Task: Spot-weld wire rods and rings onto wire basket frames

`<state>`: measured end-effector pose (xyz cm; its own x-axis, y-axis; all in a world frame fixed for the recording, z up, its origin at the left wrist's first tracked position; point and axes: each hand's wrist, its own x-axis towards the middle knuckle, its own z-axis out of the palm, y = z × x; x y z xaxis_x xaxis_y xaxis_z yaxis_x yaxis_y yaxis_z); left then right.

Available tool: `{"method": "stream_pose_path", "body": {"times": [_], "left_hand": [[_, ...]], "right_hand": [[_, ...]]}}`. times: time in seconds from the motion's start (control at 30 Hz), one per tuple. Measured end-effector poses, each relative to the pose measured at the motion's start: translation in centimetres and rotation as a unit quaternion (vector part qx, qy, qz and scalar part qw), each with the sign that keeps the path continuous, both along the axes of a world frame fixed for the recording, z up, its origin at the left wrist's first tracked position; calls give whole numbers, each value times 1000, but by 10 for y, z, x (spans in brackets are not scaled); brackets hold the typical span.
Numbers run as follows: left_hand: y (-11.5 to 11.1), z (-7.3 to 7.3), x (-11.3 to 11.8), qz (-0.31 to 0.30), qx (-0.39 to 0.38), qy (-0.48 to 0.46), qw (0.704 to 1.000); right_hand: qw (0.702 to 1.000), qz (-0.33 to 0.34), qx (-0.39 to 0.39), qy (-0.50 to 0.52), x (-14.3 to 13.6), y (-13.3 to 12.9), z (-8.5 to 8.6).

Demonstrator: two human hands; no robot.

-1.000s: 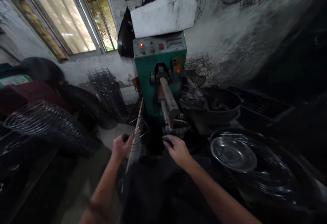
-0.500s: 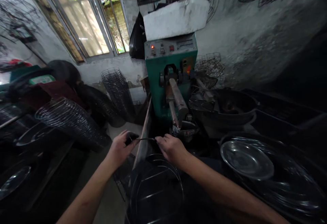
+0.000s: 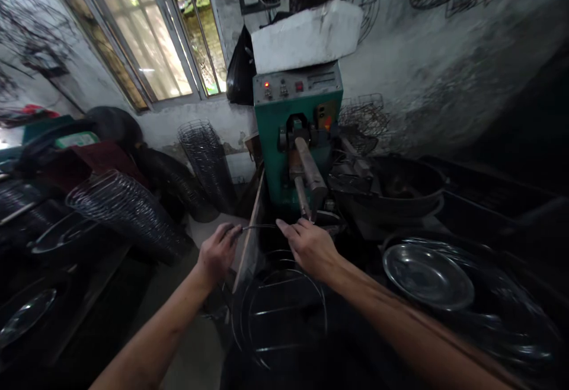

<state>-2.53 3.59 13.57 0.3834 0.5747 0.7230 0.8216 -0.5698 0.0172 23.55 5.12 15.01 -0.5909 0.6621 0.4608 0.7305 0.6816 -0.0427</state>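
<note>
A thin dark wire [image 3: 260,226] spans the gap between my hands, curving slightly upward. My left hand [image 3: 220,249] pinches its left end, fingers closed. At its right end my right hand [image 3: 309,246] is closed on it with thumb and fingers, just below the welding machine's arms. Round wire racks [image 3: 284,313] with crossbars lie below my hands; whether the held wire belongs to them cannot be made out. The green machine [image 3: 270,141] stands ahead, its two thick metal electrode arms [image 3: 310,168] pointing toward me.
Stacks of wire baskets [image 3: 128,206] stand at the left. On the right are a dark basin [image 3: 400,200] and a shiny metal plate [image 3: 427,274] on other dark items. A white foam block [image 3: 309,34] rests on the machine. A wooden edge [image 3: 249,233] runs beside my left hand.
Both hands have moved slightly up and to the right with the wire. More of the wire and the round racks shows below them.
</note>
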Motion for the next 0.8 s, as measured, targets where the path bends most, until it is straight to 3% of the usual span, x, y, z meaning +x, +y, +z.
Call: {"method": "stream_pose_path", "body": {"times": [0.17, 0.27, 0.37, 0.5, 0.6, 0.7, 0.8], "left_hand": [[3, 55, 18, -34, -63, -69, 995], [2, 65, 24, -46, -133, -95, 986], [-4, 50, 30, -53, -180, -102, 977], [-16, 7, 32, -18, -218, -114, 969], [-24, -20, 29, 25, -189, -113, 975], [-24, -32, 28, 74, -169, -66, 981], [-22, -34, 34, 88, -157, -29, 983]], "right_hand": [[1000, 12, 11, -15, 5, 8, 26], [1000, 15, 6, 1, 7, 8, 25], [999, 22, -1, 24, 11, 2, 8], [999, 11, -37, 35, 24, -7, -24], [998, -27, -52, 26, 33, -8, -40], [998, -35, -39, 27, 33, -6, -43], [998, -13, -25, 52, 24, -4, -38]]}}
